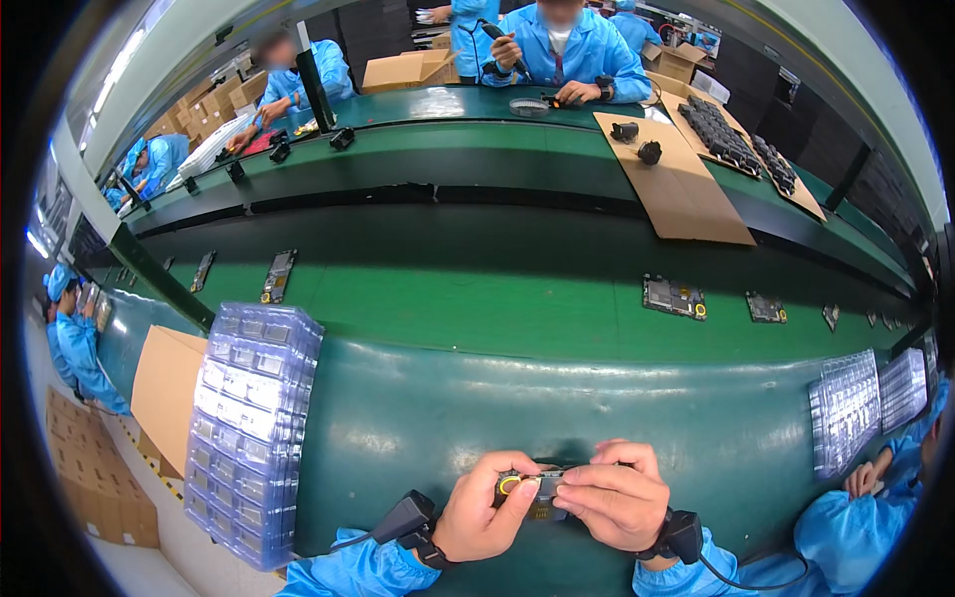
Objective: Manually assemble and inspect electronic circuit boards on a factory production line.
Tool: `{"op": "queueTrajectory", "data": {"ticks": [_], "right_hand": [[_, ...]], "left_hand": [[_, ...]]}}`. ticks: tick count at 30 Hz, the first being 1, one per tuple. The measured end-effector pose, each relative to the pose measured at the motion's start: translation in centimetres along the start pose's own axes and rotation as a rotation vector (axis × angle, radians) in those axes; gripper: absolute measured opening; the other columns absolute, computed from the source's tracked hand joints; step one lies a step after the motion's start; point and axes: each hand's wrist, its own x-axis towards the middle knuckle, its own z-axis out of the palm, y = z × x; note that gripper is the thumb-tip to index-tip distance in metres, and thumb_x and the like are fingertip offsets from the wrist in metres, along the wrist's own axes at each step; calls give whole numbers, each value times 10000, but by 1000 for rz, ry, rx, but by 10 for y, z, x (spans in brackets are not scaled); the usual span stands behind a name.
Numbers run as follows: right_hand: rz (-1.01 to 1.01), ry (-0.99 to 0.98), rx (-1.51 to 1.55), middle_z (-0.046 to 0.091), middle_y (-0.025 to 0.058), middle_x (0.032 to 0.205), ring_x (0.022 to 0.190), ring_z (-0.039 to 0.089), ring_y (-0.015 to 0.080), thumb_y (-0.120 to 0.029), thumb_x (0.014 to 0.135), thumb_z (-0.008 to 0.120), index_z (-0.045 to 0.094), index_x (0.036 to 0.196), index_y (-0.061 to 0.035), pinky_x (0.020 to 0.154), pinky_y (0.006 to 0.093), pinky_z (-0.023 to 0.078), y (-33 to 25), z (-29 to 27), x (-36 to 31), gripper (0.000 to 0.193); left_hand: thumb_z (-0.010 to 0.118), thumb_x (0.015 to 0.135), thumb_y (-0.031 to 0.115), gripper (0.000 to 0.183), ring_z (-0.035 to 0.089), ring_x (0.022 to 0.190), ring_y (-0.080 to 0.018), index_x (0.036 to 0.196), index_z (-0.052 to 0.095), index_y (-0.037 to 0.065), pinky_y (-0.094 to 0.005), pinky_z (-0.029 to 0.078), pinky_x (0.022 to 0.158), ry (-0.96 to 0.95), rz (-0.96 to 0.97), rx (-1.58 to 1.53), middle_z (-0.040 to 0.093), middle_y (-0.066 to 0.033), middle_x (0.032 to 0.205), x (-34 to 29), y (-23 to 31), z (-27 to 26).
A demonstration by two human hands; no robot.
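Observation:
Near the front edge of the dark green bench, my left hand (pixel 479 519) pinches a small circuit board (pixel 547 490) between thumb and fingers. A yellow ring shows at the board's left end, and a gold patch at its lower side. From the other side, my right hand (pixel 619 497) closes on the board's right end, fingertips resting on its top face. The fingers cover much of the board, and I cannot tell whether a smaller part lies under the right fingertips. Both wrists carry a black strapped device, and blue sleeves cover my forearms.
To the left stands a stack of clear plastic trays (pixel 249 428) with small grey parts, beside a cardboard sheet (pixel 164 383). Across the bench, a green conveyor belt (pixel 477 308) carries several circuit boards (pixel 674 297). More clear trays (pixel 844 408) stand right, near a co-worker's hand (pixel 867 476).

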Motion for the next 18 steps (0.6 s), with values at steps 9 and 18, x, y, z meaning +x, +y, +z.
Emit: {"op": "queueTrajectory", "data": {"ticks": [9, 18], "right_hand": [[45, 34, 68, 741, 23, 1025, 963, 633, 222, -60, 722, 868, 790, 991, -91, 849, 356, 559, 3, 1, 1, 281], [397, -28, 472, 717, 125, 992, 835, 696, 212, -7, 825, 802, 747, 1047, -4, 715, 293, 545, 11, 4, -6, 228]], "left_hand": [[606, 986, 8, 222, 646, 840, -149, 1168, 480, 15, -295, 528, 739, -43, 40, 103, 709, -190, 1094, -3, -7, -3], [646, 920, -25, 161, 670, 605, -204, 1038, 543, 14, -296, 539, 574, -146, 218, 231, 751, -222, 1052, 9, 1, -15]]}}
